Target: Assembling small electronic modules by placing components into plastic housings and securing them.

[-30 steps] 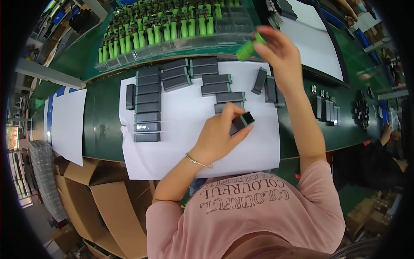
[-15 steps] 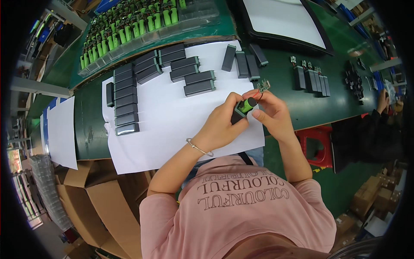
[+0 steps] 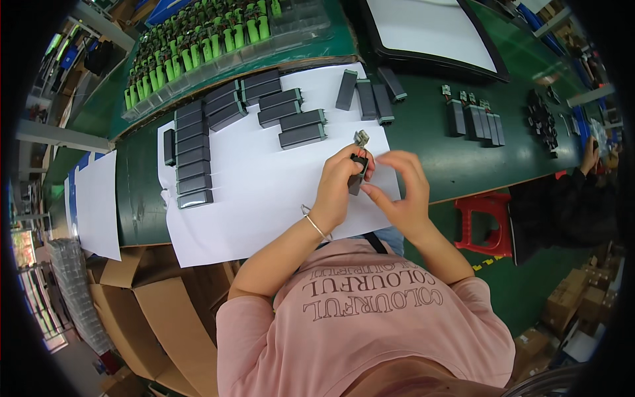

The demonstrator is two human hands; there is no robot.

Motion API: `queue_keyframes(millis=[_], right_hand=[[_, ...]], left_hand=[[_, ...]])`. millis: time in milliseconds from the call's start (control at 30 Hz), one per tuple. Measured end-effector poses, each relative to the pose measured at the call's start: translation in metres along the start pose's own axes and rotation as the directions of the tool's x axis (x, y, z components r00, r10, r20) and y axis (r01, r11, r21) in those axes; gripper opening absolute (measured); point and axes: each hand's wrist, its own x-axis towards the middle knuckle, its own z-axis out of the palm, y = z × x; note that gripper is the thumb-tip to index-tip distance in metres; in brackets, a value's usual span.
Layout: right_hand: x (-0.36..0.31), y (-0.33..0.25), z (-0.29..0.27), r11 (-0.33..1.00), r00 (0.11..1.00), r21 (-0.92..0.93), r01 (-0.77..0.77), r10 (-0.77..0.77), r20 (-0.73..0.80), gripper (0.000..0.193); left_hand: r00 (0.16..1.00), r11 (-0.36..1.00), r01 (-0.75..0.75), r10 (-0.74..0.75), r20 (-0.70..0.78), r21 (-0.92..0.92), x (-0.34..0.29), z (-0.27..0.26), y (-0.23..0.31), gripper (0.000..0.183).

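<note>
My left hand (image 3: 336, 188) is closed around a dark grey rectangular case (image 3: 355, 184), held above the white sheet (image 3: 264, 198). A small circuit board (image 3: 361, 137) sticks up at the case's far end. Just right of the case, my right hand (image 3: 409, 202) has its thumb and fingers apart and appears to hold nothing. Fingers hide part of the case, and the green cell inside does not show now. Similar grey cases (image 3: 192, 151) lie in a column on the sheet's left, with several more across its far part.
A clear tray (image 3: 198, 78) of green battery cells (image 3: 213, 47) stands at the far left. Grey cases with boards attached (image 3: 475, 122) lie to the right, near black parts (image 3: 542, 122). A black-framed panel (image 3: 433, 40) sits behind. Beside the table are a red stool (image 3: 466, 225) and cardboard boxes (image 3: 165, 324).
My left hand has turned the case more upright and moved it slightly left. The green cell has gone from sight. My right hand has let go and its fingers have spread.
</note>
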Motion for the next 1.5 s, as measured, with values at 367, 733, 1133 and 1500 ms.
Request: queue_keyframes(millis=[367,733,1133,1500], right_hand=[[0.023,0.032,-0.005,0.994,0.986,-0.106,-0.038,0.021,-0.164,0.028],[0.084,0.095,-0.071,0.496,0.967,-0.857,-0.141,-0.116,-0.226,0.020],[0.302,0.076,0.147,0.729,0.959,-0.628,0.272,-0.263,0.110,0.045],[0.290,0.046,0.147,0.979,0.991,-0.149,0.135,-0.132,0.034,0.041]], left_hand=[[0.990,0.980,-0.142,0.137,0.044,0.139,0.018,-0.006,-0.010,0.049],[0.882,-0.229,-0.260,0.338,0.328,0.938,0.022,-0.076,0.054,0.036],[0.905,0.441,-0.417,0.282,0.319,0.795,0.022,-0.081,0.056,0.036],[0.937,0.602,-0.309,0.325,0.128,0.736,0.019,-0.084,0.063,0.029]])
